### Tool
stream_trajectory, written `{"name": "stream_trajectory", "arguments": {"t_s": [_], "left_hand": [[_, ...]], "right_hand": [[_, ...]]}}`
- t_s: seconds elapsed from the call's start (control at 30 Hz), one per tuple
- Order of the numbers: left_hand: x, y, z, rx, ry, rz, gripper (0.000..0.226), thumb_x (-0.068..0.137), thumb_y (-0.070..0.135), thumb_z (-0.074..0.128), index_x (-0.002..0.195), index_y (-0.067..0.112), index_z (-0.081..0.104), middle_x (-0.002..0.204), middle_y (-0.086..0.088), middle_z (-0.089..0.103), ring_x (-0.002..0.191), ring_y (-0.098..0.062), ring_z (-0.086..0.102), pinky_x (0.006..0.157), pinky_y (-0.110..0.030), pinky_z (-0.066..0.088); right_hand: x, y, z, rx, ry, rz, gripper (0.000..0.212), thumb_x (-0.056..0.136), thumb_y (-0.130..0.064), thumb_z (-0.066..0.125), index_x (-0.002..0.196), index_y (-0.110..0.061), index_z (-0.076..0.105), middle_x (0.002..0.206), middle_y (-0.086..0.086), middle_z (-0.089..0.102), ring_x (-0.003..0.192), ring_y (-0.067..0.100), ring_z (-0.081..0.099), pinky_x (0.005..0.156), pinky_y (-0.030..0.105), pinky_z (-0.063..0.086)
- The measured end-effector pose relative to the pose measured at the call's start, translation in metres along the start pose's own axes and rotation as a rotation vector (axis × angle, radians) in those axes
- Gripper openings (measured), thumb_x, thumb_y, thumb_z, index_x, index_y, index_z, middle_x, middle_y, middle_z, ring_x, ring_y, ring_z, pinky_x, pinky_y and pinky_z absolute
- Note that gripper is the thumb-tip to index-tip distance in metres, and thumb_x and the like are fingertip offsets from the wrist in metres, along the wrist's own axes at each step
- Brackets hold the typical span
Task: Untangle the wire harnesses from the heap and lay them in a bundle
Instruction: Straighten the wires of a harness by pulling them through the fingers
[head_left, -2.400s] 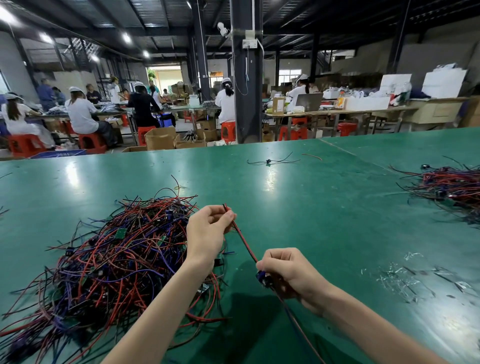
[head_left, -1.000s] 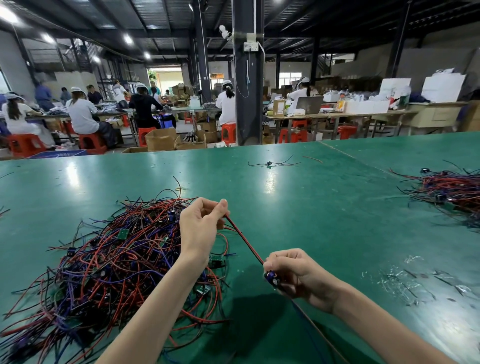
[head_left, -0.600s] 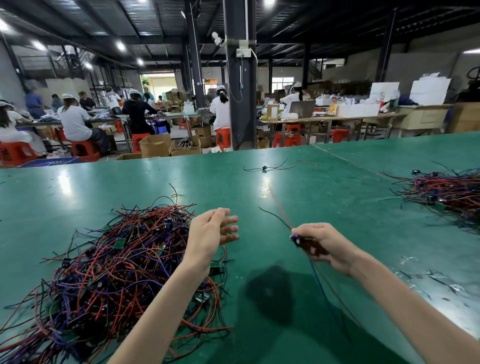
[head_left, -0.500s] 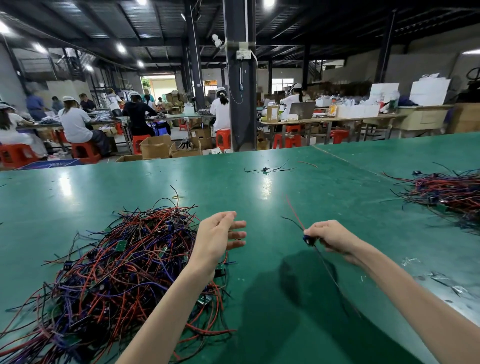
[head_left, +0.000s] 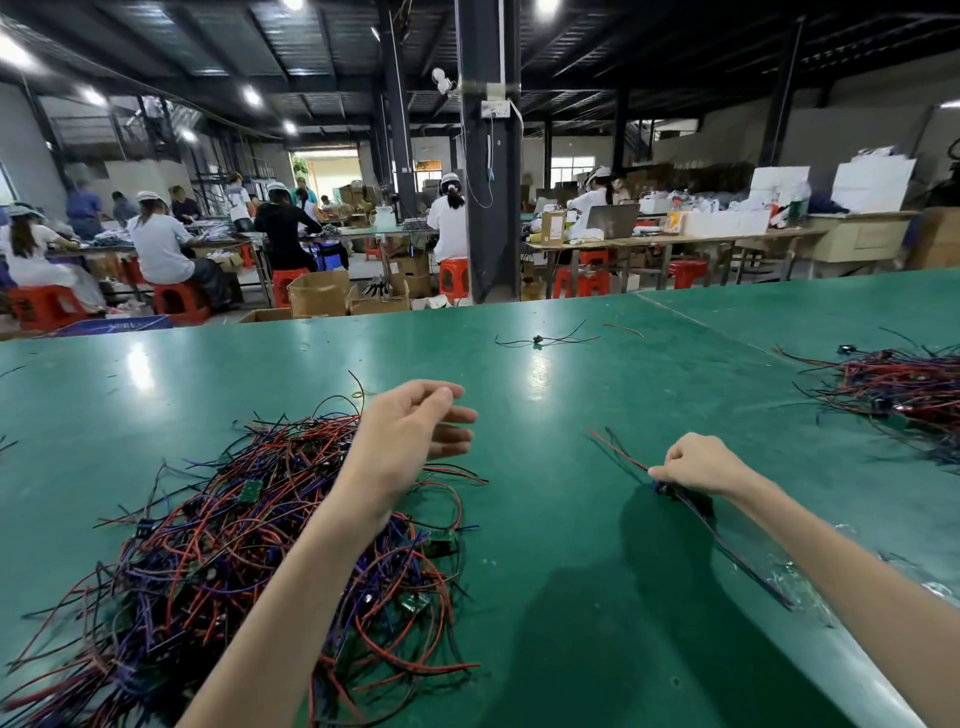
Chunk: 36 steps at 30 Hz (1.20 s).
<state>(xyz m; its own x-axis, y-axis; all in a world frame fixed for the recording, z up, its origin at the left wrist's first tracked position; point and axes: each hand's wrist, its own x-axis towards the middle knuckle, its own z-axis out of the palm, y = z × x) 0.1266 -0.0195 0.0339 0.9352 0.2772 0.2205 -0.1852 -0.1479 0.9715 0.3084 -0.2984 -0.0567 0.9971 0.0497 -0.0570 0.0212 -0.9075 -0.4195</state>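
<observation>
- Since half a second ago, my right hand (head_left: 698, 465) moved the wire harness (head_left: 621, 453) more to the right, toward the bundle (head_left: 898, 387).
- The green table (head_left: 571, 571) is glossy; behind it, workers (head_left: 161, 244) sit on red stools (head_left: 179, 306).
- My right fingers pinch the harness at its dark connector, and the wires trail under my forearm.
- My left hand (head_left: 410, 441), loosely spread and holding nothing, hovers over the heap (head_left: 234, 551).
</observation>
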Motion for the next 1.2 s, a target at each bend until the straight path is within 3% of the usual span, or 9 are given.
{"name": "stream_trajectory", "arguments": {"t_s": [0.1,0.2,0.33,0.5,0.67,0.73,0.87,1.0,1.2], "left_hand": [[0.000,0.008,-0.011,-0.041,0.032,0.029,0.022,0.100,0.011,0.042,0.101,0.004,0.063,0.087,-0.012,0.071,0.066,-0.015,0.067,0.065,-0.024,0.059],[0.001,0.009,-0.015,-0.065,0.056,0.038,0.022,0.100,0.010,0.042,0.100,0.004,0.064,0.084,-0.011,0.071,0.064,-0.013,0.067,0.063,-0.023,0.058],[0.005,0.006,-0.020,-0.027,0.059,0.043,0.022,0.100,0.009,0.043,0.099,0.004,0.064,0.085,-0.011,0.071,0.066,-0.014,0.067,0.063,-0.023,0.058],[0.010,-0.010,-0.021,0.371,-0.055,0.054,0.016,0.096,0.004,0.050,0.094,0.008,0.065,0.083,-0.008,0.070,0.076,-0.019,0.066,0.074,-0.028,0.058],[0.014,-0.050,-0.008,0.939,-0.108,0.032,0.014,0.088,0.016,0.060,0.095,0.011,0.072,0.094,-0.004,0.071,0.085,-0.017,0.062,0.085,-0.026,0.049],[0.013,-0.063,-0.010,1.039,-0.121,-0.031,0.015,0.085,0.017,0.061,0.094,0.014,0.073,0.100,-0.003,0.071,0.094,-0.020,0.063,0.088,-0.029,0.048],[0.008,-0.077,-0.007,1.182,-0.196,-0.105,0.020,0.081,0.012,0.057,0.091,0.019,0.074,0.099,-0.004,0.071,0.093,-0.023,0.065,0.084,-0.033,0.054],[0.007,-0.079,-0.004,1.262,-0.234,-0.067,0.019,0.080,0.024,0.060,0.094,0.020,0.072,0.099,-0.003,0.070,0.095,-0.025,0.063,0.082,-0.032,0.053],[0.010,-0.082,-0.007,1.306,-0.257,0.054,0.023,0.083,0.028,0.068,0.104,0.021,0.065,0.110,0.002,0.065,0.107,-0.021,0.057,0.092,-0.032,0.044]], "right_hand": [[0.004,0.008,0.002,-0.002,0.009,0.045,0.031,0.080,-0.038,0.069,0.070,-0.009,0.068,0.083,0.011,0.070,0.081,0.025,0.060,0.064,0.026,0.043],[0.002,0.014,0.002,0.035,0.030,0.057,0.031,0.079,-0.043,0.073,0.067,-0.016,0.063,0.088,0.009,0.069,0.089,0.026,0.060,0.074,0.029,0.047],[-0.010,0.014,0.005,0.206,0.225,0.013,0.025,0.086,-0.040,0.065,0.077,-0.017,0.060,0.092,0.010,0.066,0.091,0.029,0.058,0.079,0.034,0.045],[-0.032,0.004,0.027,0.085,0.204,-0.089,0.013,0.077,-0.025,0.070,0.077,-0.027,0.058,0.084,0.002,0.062,0.082,0.025,0.056,0.068,0.028,0.039],[-0.035,0.004,0.036,0.079,0.331,-0.125,0.009,0.083,-0.017,0.067,0.092,-0.019,0.068,0.088,0.004,0.061,0.081,0.025,0.055,0.068,0.029,0.042],[-0.038,0.003,0.036,0.051,0.346,-0.123,0.011,0.086,-0.019,0.064,0.096,-0.018,0.068,0.094,0.005,0.062,0.087,0.027,0.057,0.071,0.031,0.045],[-0.052,-0.004,0.040,0.009,0.405,-0.269,0.020,0.091,-0.019,0.057,0.107,-0.015,0.066,0.103,0.005,0.059,0.101,0.025,0.054,0.079,0.033,0.043],[-0.072,-0.017,0.043,0.021,0.403,-0.469,0.021,0.090,-0.014,0.058,0.109,-0.013,0.066,0.103,0.003,0.058,0.101,0.022,0.053,0.084,0.031,0.040],[-0.095,-0.030,0.043,0.146,0.412,-0.567,0.017,0.088,-0.008,0.060,0.102,-0.012,0.068,0.099,-0.001,0.060,0.098,0.019,0.055,0.089,0.033,0.043]]}}
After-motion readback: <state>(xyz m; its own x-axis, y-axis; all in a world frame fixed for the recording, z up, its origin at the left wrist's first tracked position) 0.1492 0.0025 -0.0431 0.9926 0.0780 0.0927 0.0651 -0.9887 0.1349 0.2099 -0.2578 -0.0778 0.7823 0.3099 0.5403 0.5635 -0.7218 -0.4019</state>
